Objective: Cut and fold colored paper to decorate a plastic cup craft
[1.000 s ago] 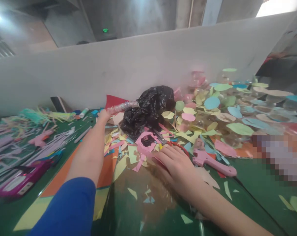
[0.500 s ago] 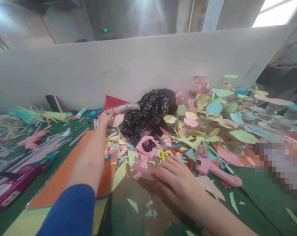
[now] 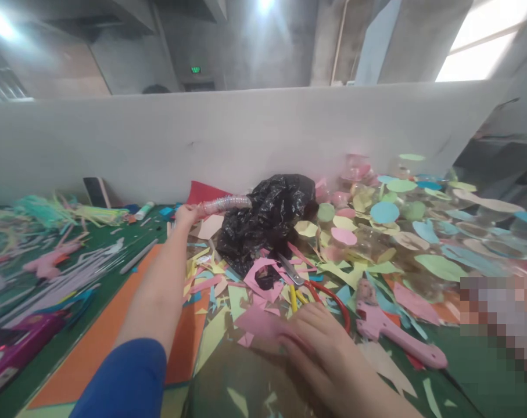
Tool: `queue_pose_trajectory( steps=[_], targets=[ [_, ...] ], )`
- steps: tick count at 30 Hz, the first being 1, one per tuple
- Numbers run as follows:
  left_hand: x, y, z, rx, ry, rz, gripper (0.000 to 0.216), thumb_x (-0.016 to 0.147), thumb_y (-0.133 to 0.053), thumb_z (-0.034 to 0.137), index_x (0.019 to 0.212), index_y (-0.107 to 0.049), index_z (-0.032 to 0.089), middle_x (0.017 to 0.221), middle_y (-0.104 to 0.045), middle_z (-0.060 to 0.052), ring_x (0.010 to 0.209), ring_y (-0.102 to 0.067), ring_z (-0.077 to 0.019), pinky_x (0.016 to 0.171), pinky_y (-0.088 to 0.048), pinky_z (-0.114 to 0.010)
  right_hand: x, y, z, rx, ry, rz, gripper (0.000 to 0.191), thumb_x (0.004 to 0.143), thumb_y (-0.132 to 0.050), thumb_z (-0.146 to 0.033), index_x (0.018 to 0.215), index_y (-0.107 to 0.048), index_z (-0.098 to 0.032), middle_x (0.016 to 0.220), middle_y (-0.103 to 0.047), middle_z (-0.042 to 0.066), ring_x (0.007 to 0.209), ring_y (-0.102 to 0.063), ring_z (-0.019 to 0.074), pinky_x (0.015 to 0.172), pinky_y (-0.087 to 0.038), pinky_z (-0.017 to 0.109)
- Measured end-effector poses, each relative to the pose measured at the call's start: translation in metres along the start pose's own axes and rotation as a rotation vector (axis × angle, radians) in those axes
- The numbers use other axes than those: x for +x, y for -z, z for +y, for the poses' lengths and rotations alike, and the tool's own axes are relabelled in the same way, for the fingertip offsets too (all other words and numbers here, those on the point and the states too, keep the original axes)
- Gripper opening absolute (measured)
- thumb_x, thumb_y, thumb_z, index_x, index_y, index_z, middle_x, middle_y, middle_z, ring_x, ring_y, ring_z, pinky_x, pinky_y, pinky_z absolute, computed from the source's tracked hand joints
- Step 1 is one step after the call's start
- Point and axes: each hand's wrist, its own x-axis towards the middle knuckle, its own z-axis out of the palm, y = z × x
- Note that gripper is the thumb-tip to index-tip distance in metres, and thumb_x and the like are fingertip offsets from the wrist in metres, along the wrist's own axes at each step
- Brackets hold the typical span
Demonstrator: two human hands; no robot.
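Pinching pink paper (image 3: 260,323), right hand (image 3: 319,342) sits just beside red-handled scissors (image 3: 347,313). Outstretched left hand (image 3: 186,216) closes around end of ridged clear stack (image 3: 223,204); stack's other end meets black plastic bag (image 3: 276,206). Paper scraps (image 3: 237,300) lie between hands, pink glue gun (image 3: 405,342) right of scissors.

no lettering is legible; the green lit sign (image 3: 196,69) on the far wall (image 3: 241,67) is blurred.
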Motion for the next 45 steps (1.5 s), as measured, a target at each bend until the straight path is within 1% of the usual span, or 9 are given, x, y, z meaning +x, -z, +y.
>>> queue_pose_trajectory(
  steps=[6,9,13,19,22,28,32,37,45],
  targets=[
    [0.001,0.011,-0.005,0.022,-0.003,0.13,0.023,0.091,-0.05,0.031,0.087,-0.063,0.012,0.096,-0.065,-0.014,0.099,-0.059,-0.0277,0.085,-0.047,-0.041,0.0,-0.005,0.003,-0.002,-0.004,0.003,0.017,0.095,-0.048,-0.015,0.08,-0.052,-0.021,0.072,-0.059,0.0,0.069,-0.052,0.0151,0.067,-0.042,0.027],
    [-0.007,0.025,0.002,0.044,-0.033,0.305,0.025,0.093,-0.039,0.028,0.09,-0.059,0.014,0.114,-0.058,-0.02,0.115,-0.047,-0.0338,0.093,-0.039,-0.047,0.0,-0.006,0.005,-0.036,-0.057,0.006,0.024,0.096,-0.046,-0.018,0.072,-0.048,-0.021,0.069,-0.057,0.0,0.066,-0.051,0.0149,0.065,-0.041,0.027],
    [-0.03,0.048,0.023,0.023,-0.333,0.42,0.02,0.092,-0.043,0.029,0.089,-0.057,0.014,0.119,-0.052,-0.018,0.121,-0.04,-0.0333,0.103,-0.028,-0.05,-0.002,-0.006,0.007,0.052,-0.238,-0.039,0.03,0.095,-0.046,-0.026,0.066,-0.046,-0.021,0.066,-0.055,0.0,0.064,-0.052,0.0147,0.061,-0.041,0.026],
    [-0.122,0.076,0.053,-0.176,-0.802,0.232,0.007,0.085,-0.061,0.023,0.085,-0.056,0.019,0.112,-0.047,-0.009,0.113,-0.047,-0.0233,0.104,-0.036,-0.042,-0.002,-0.004,0.013,0.154,-0.608,-0.165,0.029,0.09,-0.049,-0.037,0.067,-0.052,-0.02,0.059,-0.051,-0.002,0.052,-0.047,0.0134,0.047,-0.033,0.025],
    [-0.186,0.087,0.061,-0.279,-0.9,0.063,0.009,0.085,-0.062,0.022,0.086,-0.054,0.02,0.115,-0.046,-0.007,0.108,-0.051,-0.0197,0.098,-0.043,-0.04,-0.002,-0.002,0.023,-0.017,-0.556,-0.182,0.018,0.088,-0.052,-0.037,0.089,-0.059,-0.02,0.069,-0.06,0.001,0.063,-0.056,0.0185,0.054,-0.04,0.028],
    [-0.285,0.091,0.055,-0.416,-0.901,-0.13,0.01,0.088,-0.06,0.025,0.09,-0.05,0.023,0.121,-0.045,-0.006,0.115,-0.049,-0.0188,0.09,-0.049,-0.034,-0.005,0.014,0.048,-0.569,-0.227,0.087,0.032,0.089,-0.054,-0.039,0.113,-0.056,-0.018,0.11,-0.061,0.016,0.103,-0.056,0.0348,0.084,-0.045,0.047],
    [-0.308,0.084,0.042,-0.419,-0.837,-0.171,0.024,0.088,-0.061,0.028,0.107,-0.046,0.026,0.12,-0.049,-0.006,0.114,-0.05,-0.0195,0.093,-0.048,-0.037,-0.003,0.024,0.037,-0.4,-0.121,0.106,0.026,0.096,-0.047,-0.036,0.116,-0.055,-0.021,0.106,-0.062,0.011,0.101,-0.058,0.0286,0.084,-0.048,0.042],
    [-0.316,0.077,0.036,-0.322,-1.036,-0.175,0.013,0.094,-0.051,0.026,0.107,-0.049,0.025,0.124,-0.049,-0.008,0.125,-0.046,-0.0205,0.104,-0.043,-0.041,-0.003,0.016,0.009,-0.28,0.021,0.04,0.03,0.098,-0.046,-0.035,0.125,-0.052,-0.024,0.113,-0.062,0.01,0.107,-0.057,0.0262,0.092,-0.046,0.042],
    [-0.327,0.079,0.039,-0.262,-1.234,-0.197,0.022,0.097,-0.042,0.02,0.119,-0.044,0.024,0.138,-0.048,-0.011,0.132,-0.044,-0.0205,0.107,-0.043,-0.044,0.001,0.012,0.004,-0.058,-0.123,-0.04,0.022,0.096,-0.047,-0.03,0.106,-0.065,-0.023,0.108,-0.071,0.006,0.099,-0.063,0.0239,0.088,-0.047,0.039]
  ],
)
